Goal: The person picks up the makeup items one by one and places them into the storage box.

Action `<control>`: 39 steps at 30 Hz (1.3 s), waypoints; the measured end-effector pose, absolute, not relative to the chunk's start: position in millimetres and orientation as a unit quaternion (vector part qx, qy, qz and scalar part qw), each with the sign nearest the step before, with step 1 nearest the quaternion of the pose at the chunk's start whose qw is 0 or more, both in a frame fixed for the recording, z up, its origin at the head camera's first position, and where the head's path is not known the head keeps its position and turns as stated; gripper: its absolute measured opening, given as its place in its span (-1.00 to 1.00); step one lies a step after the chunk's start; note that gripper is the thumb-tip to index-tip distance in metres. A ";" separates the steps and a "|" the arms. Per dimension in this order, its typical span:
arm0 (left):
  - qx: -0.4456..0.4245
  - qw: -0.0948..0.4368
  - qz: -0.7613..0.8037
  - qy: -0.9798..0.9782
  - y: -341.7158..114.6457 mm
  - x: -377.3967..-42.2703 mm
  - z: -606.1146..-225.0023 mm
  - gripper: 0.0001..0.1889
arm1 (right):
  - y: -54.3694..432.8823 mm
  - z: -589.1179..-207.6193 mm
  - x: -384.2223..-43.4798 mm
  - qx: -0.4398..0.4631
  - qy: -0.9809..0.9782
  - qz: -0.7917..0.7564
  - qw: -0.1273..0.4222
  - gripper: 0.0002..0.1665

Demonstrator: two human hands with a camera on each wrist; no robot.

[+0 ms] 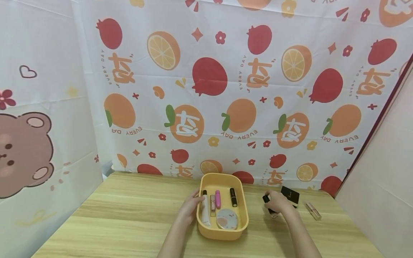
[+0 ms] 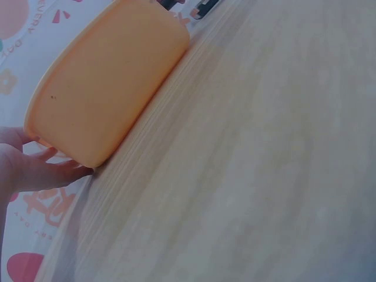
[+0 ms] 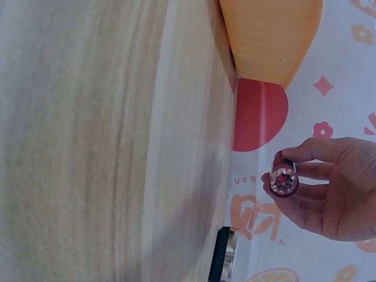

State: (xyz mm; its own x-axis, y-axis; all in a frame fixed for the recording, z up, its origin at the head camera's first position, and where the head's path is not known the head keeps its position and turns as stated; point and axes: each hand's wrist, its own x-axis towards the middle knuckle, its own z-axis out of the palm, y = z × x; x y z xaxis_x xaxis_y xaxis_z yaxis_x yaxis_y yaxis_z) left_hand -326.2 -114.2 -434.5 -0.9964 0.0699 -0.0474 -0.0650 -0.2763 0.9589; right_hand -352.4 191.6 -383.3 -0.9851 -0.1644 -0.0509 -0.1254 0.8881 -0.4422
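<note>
A yellow plastic bin (image 1: 222, 234) stands on the table. My left hand (image 1: 188, 208) grips its left side, thumb at the rim and fingers along the outer wall; the left wrist view shows them at the bin's corner. Inside lie a white squeeze tube (image 1: 205, 211) with a black cap, a clear-pink lip gloss (image 1: 213, 206), a bright pink tube (image 1: 218, 199), a black lipstick (image 1: 233, 197) and a round patterned compact (image 1: 227, 219). To the bin's right, my right hand (image 1: 276, 202) pinches a dark lipstick (image 3: 284, 181) with a faceted round end between thumb and fingers.
Beyond my right hand lies a black compact case (image 1: 290, 195), and farther right a pale lip gloss (image 1: 313, 210). A fruit-print curtain (image 1: 209, 118) hangs along the table's back edge. White sheets flank both sides of the wooden table (image 1: 129, 211).
</note>
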 end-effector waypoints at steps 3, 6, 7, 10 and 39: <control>0.002 0.043 0.799 0.600 -114.2 -326.0 -434.3 -0.38 | 190.8 -382.4 -351.8 -0.080 0.971 -0.221 0.037 -0.54; 0.001 0.043 0.798 0.601 -114.2 -325.8 -434.1 -0.39 | 189.9 -380.7 -351.1 -0.089 0.972 -0.217 0.030 -0.54; 0.001 0.043 0.799 0.600 -114.2 -325.8 -433.9 -0.39 | 189.6 -380.3 -351.2 -0.089 0.971 -0.218 0.030 -0.54; 0.001 0.043 0.799 0.600 -114.4 -326.1 -433.6 -0.39 | 188.3 -378.4 -351.3 -0.090 0.970 -0.223 0.032 -0.54; -0.001 0.046 0.798 0.601 -114.8 -326.6 -433.8 -0.38 | 169.7 -361.2 -348.4 -0.115 0.969 -0.216 0.017 -0.51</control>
State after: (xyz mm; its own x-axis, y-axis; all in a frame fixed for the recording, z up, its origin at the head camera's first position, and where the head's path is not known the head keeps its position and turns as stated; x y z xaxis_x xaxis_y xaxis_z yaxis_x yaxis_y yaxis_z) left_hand -326.6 -114.8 -433.8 -0.9957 0.0729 -0.0570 -0.0749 -0.2736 0.9589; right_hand -348.4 169.7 -361.2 -0.9728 -0.2312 0.0168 -0.2165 0.8803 -0.4222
